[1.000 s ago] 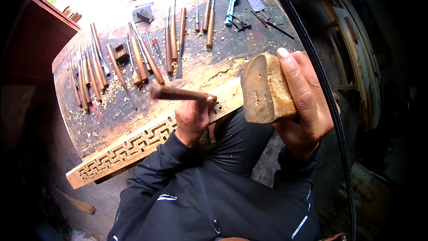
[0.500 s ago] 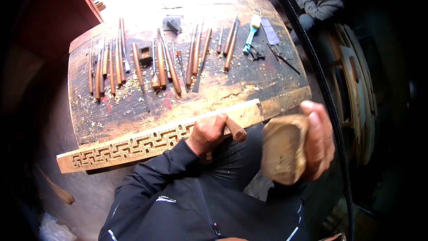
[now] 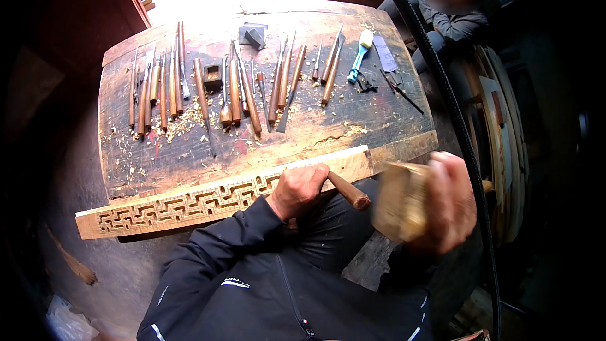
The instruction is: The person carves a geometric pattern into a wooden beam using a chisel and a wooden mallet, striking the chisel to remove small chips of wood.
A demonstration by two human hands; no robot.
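Note:
A long pale board (image 3: 85, 226) with carved maze-like openings lies along the near edge of the worktable. My left hand (image 3: 297, 189) is closed on a wooden-handled chisel (image 3: 347, 191) at the board's uncarved right part; the handle points toward my lower right and the blade is hidden. My right hand (image 3: 451, 205), blurred by motion, grips a rough wooden block mallet (image 3: 399, 202) just right of the handle's end.
The worn table (image 3: 158, 170) bears several chisels (image 3: 281, 85), a small dark box (image 3: 213, 76), a blue brush (image 3: 361, 53) and shavings. A seated person (image 3: 451, 22) is at back right. A black cord (image 3: 451, 98) crosses the right side; stacked boards (image 3: 505, 145) stand beyond it.
The view has shifted, bringing the seated person into sight. The chisel handle has swung from pointing left to pointing lower right. My right hand and the mallet have dropped from their raised position.

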